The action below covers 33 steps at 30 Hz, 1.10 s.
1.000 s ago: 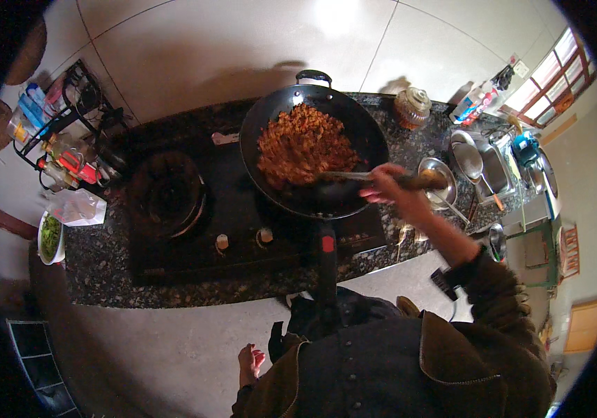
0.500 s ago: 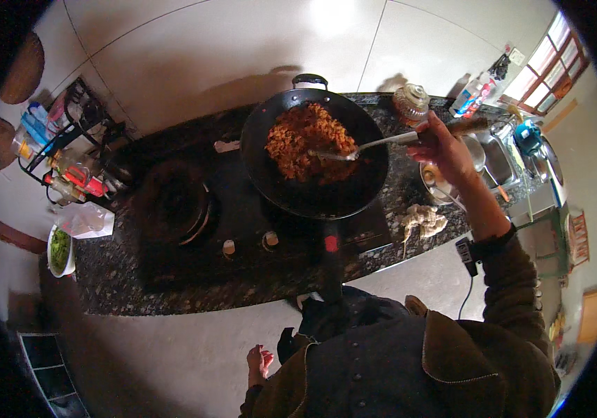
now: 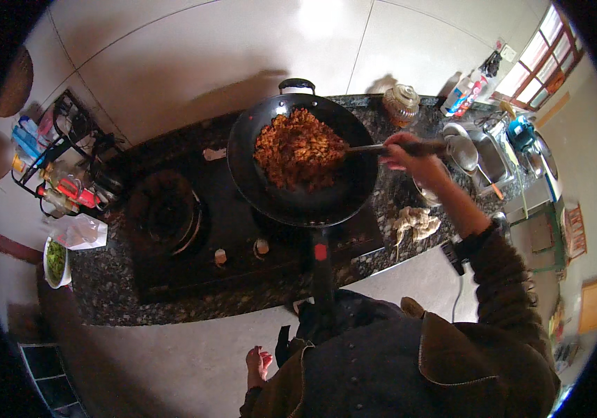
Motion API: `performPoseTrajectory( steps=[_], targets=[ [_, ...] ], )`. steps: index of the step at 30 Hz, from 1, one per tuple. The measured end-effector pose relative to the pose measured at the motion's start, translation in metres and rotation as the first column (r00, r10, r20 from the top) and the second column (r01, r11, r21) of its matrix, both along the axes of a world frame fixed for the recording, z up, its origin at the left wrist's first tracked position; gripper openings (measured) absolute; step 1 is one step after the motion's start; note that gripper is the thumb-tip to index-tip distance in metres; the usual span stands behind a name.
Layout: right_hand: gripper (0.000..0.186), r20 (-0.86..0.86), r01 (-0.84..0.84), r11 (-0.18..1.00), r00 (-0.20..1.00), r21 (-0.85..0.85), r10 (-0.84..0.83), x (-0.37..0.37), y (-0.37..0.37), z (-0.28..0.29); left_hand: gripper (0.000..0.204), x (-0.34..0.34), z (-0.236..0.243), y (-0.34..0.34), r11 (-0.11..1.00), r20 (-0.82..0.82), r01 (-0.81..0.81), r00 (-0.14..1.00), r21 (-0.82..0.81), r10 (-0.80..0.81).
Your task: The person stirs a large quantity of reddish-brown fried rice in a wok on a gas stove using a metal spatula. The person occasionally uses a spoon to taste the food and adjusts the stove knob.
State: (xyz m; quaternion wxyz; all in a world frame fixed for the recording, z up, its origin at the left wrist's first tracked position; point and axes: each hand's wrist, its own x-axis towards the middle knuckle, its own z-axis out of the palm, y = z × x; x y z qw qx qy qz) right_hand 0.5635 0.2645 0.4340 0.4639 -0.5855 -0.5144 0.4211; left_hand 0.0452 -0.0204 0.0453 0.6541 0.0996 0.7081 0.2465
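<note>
A black wok (image 3: 250, 184) holds a heap of reddish-brown chopped food (image 3: 291, 150). My right hand (image 3: 410, 157) is closed round the handle of a wok spatula (image 3: 365, 149) that reaches in from the right. Its blade is hidden at the right side of the heap. The wok's long handle (image 3: 322, 272), marked with a red spot, points toward my body, and no hand is on it. My left hand (image 3: 259, 364) hangs low beside my jacket, its fingers curled in, with nothing visible in them.
Left of the wok lies a bare burner (image 3: 166, 212) on the black stove (image 3: 243, 279). A crumpled cloth (image 3: 415, 223), a glass jar (image 3: 401, 104), a strainer (image 3: 462, 152) and the sink (image 3: 490, 164) are to the right. A bottle rack (image 3: 68, 157) and a bowl of greens (image 3: 57, 263) stand left.
My right hand has moved left and lower with the spatula, pushing its blade into the food, where it is hidden. The food is heaped more closely. My left hand stays low.
</note>
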Motion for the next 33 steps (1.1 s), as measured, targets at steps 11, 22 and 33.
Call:
performPoseTrajectory(
  steps=[11, 22, 33],
  targets=[
    [0.013, 0.704, -0.511, 0.799, 0.692, 0.318, 0.162, -0.043, -0.02, 0.017, 0.025, 0.004, 0.012, 0.001, 1.0, -0.023, 0.0, 1.0, 0.019, 0.0],
    [0.025, 0.082, -0.093, 0.995, 0.992, -0.043, 0.096, 0.063, 0.041, 0.019, 0.023, 0.01, -0.013, -0.017, 0.997, 0.028, -0.069, 0.997, 0.035, 0.068],
    [0.018, 0.309, -0.459, 0.871, 0.866, 0.176, 0.394, -0.026, 0.095, 0.001, 0.026, 0.02, -0.022, -0.048, 0.978, -0.023, -0.155, 0.988, -0.14, 0.153]
  ],
)
